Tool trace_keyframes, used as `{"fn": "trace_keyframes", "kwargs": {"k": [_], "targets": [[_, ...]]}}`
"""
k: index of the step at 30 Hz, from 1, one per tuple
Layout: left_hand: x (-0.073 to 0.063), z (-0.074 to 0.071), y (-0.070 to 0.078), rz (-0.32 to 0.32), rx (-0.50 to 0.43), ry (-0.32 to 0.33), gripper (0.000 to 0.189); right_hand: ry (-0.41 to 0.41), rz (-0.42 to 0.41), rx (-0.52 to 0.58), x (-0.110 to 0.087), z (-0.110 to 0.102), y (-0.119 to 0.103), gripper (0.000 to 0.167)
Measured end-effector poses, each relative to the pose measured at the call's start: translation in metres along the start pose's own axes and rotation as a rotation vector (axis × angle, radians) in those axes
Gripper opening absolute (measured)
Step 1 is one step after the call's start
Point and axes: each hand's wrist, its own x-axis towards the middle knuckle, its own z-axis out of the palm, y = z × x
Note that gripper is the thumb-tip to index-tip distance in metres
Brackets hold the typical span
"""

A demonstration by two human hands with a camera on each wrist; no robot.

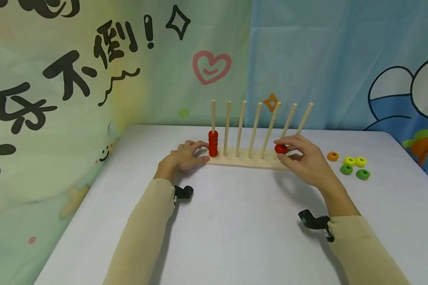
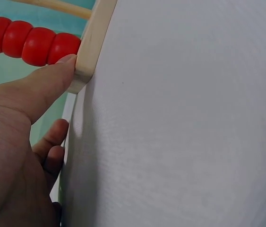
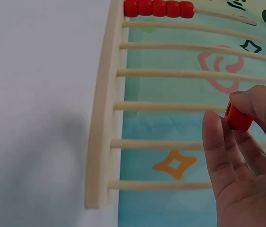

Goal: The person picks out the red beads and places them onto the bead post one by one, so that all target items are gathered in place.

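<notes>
A: What are the two hands doing?

B: They are working well apart. The right hand (image 1: pixel 303 156) is pinching a red bead (image 1: pixel 280 149) between thumb and fingers, while the left hand (image 1: pixel 185 156) is touching the left end of a wooden base (image 1: pixel 242 161).

A: Where is that pinched bead?

B: The hand is holding it up in front of the pegs (image 1: pixel 255 130), toward the right end of the base.

A: Is the left hand gripping the wood?

B: I cannot tell. Its thumb is resting on the end of the base, right beside the lowest bead of a stack. Two other fingers are bending below the thumb in the left wrist view, but the index fingertip is hiding.

A: What is sitting in that stack?

B: Five red beads (image 1: pixel 213 144) are lying one against another on the leftmost peg. Seven pegs in all are rising in a row.

A: And farther out?

B: To the right of the right hand, an orange bead (image 1: pixel 331 157), two yellow beads (image 1: pixel 349 161) and two green beads (image 1: pixel 362 174) are lying on the white table (image 1: pixel 235 221). Beige sleeves (image 1: pixel 142 229) are covering both forearms. Behind everything, a printed cloth (image 1: pixel 306 59) is hanging, showing a pink heart (image 1: pixel 195 64).
</notes>
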Motion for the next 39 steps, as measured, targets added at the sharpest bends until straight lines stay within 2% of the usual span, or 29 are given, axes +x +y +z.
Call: {"fn": "trace_keyframes", "kwargs": {"k": [4,8,20,26,33,39], "targets": [[0.000,0.000,0.000,0.001,0.007,-0.007,0.054,-0.008,0.016,0.003,0.005,0.003,0.008,0.034],[0.000,0.000,0.000,-0.003,0.017,-0.007,0.054,-0.019,0.016,0.044,0.011,0.009,0.006,0.034],[0.000,0.000,-0.002,0.004,0.005,-0.006,0.054,-0.040,-0.027,0.100,0.027,0.030,-0.043,0.031],[0.003,-0.001,-0.001,0.016,0.005,-0.006,0.054,-0.052,-0.024,0.166,0.031,0.037,-0.047,0.031],[0.003,-0.002,0.001,-0.002,-0.009,-0.012,0.054,-0.034,-0.084,0.214,0.040,0.045,-0.051,0.033],[0.002,-0.002,-0.003,0.003,-0.015,-0.007,0.053,-0.029,-0.091,0.293,0.048,0.055,-0.056,0.033]]}}
